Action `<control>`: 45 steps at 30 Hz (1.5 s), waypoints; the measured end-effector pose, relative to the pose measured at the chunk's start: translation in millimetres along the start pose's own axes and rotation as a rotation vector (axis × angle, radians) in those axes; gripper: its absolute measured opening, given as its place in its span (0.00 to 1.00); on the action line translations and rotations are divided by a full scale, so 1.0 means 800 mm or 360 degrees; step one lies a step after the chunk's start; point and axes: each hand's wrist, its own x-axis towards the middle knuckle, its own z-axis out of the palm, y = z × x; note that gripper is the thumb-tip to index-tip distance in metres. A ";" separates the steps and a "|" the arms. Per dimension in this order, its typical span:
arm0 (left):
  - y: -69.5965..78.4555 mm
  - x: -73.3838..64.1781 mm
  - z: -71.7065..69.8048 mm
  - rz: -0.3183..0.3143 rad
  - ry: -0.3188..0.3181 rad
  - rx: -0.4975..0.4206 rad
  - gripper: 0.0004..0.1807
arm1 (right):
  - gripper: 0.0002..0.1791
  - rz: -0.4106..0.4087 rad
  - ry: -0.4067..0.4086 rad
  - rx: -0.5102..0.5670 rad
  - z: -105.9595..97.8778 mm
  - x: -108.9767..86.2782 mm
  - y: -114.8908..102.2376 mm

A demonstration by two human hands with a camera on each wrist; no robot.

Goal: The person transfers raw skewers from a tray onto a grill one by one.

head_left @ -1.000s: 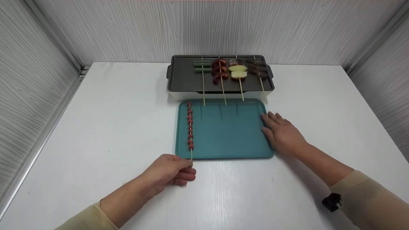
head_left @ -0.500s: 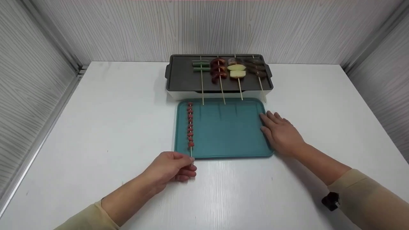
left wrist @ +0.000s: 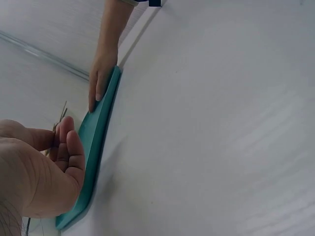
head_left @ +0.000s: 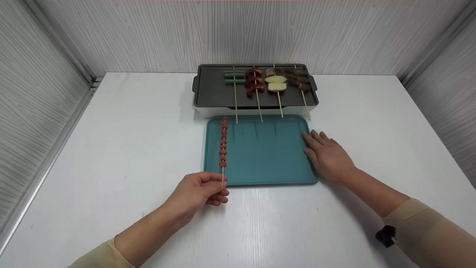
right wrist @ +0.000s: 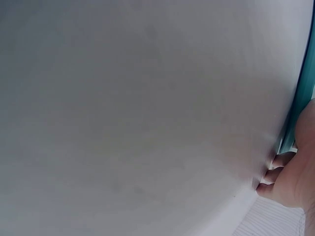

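My left hand pinches the bare lower end of a skewer between thumb and fingers. Small red meat-like pieces run along that skewer. It lies over the left part of a teal tray, its tip near the tray's far rim and leaning slightly right. From the left wrist view, the curled fingers of the left hand hide most of the stick. At the tray's right edge rests my right hand, fingers extended and touching the rim. Part of the right hand and the tray edge show in the right wrist view.
Behind the tray stands a dark grill plate on a white base. Across it lie a green vegetable skewer, a dark red one, a pale yellow one and a brown one, sticks overhanging the front.
My left hand has risen a little and shifted slightly forward with the skewer, which looks lifted off the tray, its tip swung a bit right. The right hand stays at the tray's edge.
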 end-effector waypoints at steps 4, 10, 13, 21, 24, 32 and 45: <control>0.000 -0.007 0.000 0.0064 -0.0020 0.0001 0.17 | 0.32 0.0006 0.0004 -0.0002 -0.001 -0.001 0.002; 0.000 -0.015 -0.002 0.0114 -0.0061 -0.0009 0.17 | 0.32 -0.0016 0.0022 -0.0012 -0.001 -0.004 0.001; 0.001 -0.018 -0.004 0.0144 -0.0070 -0.0018 0.17 | 0.31 -0.0020 0.0021 -0.0016 -0.002 -0.005 0.000; 0.015 -0.023 -0.011 0.0178 -0.0052 0.0006 0.19 | 0.32 0.0010 0.0010 -0.0006 0.001 -0.003 0.000; 0.020 -0.023 -0.014 0.0199 -0.0050 0.0011 0.20 | 0.32 0.0019 0.0001 -0.0003 0.001 -0.002 0.000; 0.036 -0.017 -0.027 0.0232 -0.0020 0.0043 0.18 | 0.32 0.0010 0.0009 0.0005 0.000 -0.002 -0.002; 0.057 0.001 -0.046 0.0309 0.0006 0.0053 0.16 | 0.31 -0.0034 0.0038 -0.0025 0.000 -0.003 -0.003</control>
